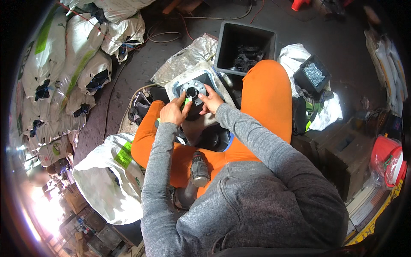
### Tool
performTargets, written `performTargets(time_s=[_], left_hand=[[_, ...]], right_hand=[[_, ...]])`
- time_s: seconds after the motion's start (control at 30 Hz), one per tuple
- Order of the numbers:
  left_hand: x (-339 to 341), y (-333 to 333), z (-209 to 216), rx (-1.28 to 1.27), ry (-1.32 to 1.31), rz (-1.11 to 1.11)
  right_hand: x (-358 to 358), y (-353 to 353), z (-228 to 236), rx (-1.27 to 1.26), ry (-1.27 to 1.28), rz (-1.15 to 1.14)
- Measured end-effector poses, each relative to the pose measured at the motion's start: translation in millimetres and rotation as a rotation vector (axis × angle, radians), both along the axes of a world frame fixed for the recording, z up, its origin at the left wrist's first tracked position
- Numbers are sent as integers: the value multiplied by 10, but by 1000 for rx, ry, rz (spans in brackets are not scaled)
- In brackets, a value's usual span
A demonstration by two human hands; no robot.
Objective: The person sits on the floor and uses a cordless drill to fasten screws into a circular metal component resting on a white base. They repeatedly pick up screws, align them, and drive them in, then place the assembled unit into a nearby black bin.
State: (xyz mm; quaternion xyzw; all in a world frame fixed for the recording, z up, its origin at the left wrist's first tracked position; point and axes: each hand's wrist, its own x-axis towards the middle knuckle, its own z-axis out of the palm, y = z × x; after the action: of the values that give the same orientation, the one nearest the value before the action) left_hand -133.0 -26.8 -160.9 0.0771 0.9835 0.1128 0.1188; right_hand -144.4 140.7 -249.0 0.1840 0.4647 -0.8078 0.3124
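In front of me is a round grey flange-like part (198, 101) with small holes around a black central ring (192, 91). It rests over a light-rimmed square box (176, 85). My left hand (172, 112) is at the part's near left side, with index finger and thumb closed in by the ring. A small bright green piece (187, 101) shows by those fingers; whether they hold it is unclear. My right hand (211, 102) grips the part's right edge, with some fingers hidden. A cordless drill (199, 168) lies in my lap.
Beyond my right knee stands a black bin (220, 55) of dark plastic parts. Right of it, a small black tray (317, 88) holds many screws. Full white sacks (81, 47) pile up at the left; an open white sack (100, 182) stands by my left elbow. Cables (167, 39) cross the floor.
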Motion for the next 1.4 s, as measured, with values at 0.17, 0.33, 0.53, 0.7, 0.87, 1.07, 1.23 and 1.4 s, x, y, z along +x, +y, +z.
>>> performTargets(time_s=[0.17,0.33,0.53,0.7,0.87,1.07,1.23,1.4], left_hand=[[-207,-56,101,-30,-62,-67],[-92,-113,232,44,-144,-71],[266,7,68,142,-125,93],[313,103,-125,220,-56,193],[238,41,-51,181,-77,134],[119,-9,48,90,-78,19],[34,-77,73,9,-57,-75],[-169,-185,75,-21,-35,-237]], right_hand=[[-30,4,-6,-24,39,21],[-164,173,-74,20,152,225],[-464,66,-410,146,490,308],[-415,-28,-562,334,575,210],[-347,-25,-488,419,619,173],[-361,3,-396,473,696,173],[-373,12,-415,501,713,200],[-403,40,-336,530,728,204]])
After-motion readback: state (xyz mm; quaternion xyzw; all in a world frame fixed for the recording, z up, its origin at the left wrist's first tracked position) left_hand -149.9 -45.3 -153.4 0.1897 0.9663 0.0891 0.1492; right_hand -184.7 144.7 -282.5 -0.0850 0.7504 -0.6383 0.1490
